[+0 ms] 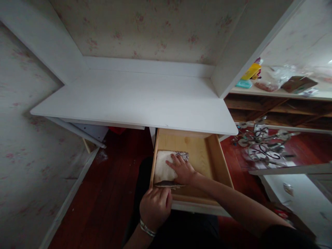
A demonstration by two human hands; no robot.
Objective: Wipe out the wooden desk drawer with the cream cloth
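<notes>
Folded cloth (pixel 163 166) lies inside an open wooden drawer (pixel 203 155), in its left half, along the left side wall.

Surroundings, by size: floral-papered wall (pixel 166 31) behind and at left; red wooden floor (pixel 85 207) below. White surface (pixel 145 97) spans the middle of the view, drawer pulled out from under its right part, toward the person. Wooden shelving unit (pixel 298 108) stands at far right, open compartments along its front. Chandelier (pixel 269 156) sits on the floor below it, dark curled arms, tangled outline. Drawer itself: pale wood inside, bare bottom showing right of the cloth.

Right hand (pixel 183 171): reaches across the drawer from lower right, palm down on the cloth, fingers spread; grip wide, closed around nothing. Left hand (pixel 155 207): curled at the drawer's front left corner, just beside the cloth's near edge; whether its grip pinches cloth or drawer front, cannot tell.

Cloth detail: mostly cream, brown-and-white patterned patch at far right corner, dark strip along near edge.

Smaller items: brown box (pixel 298 84) and yellow package (pixel 251 71) atop the shelving unit; bracelet (pixel 147 228) on left wrist.
</notes>
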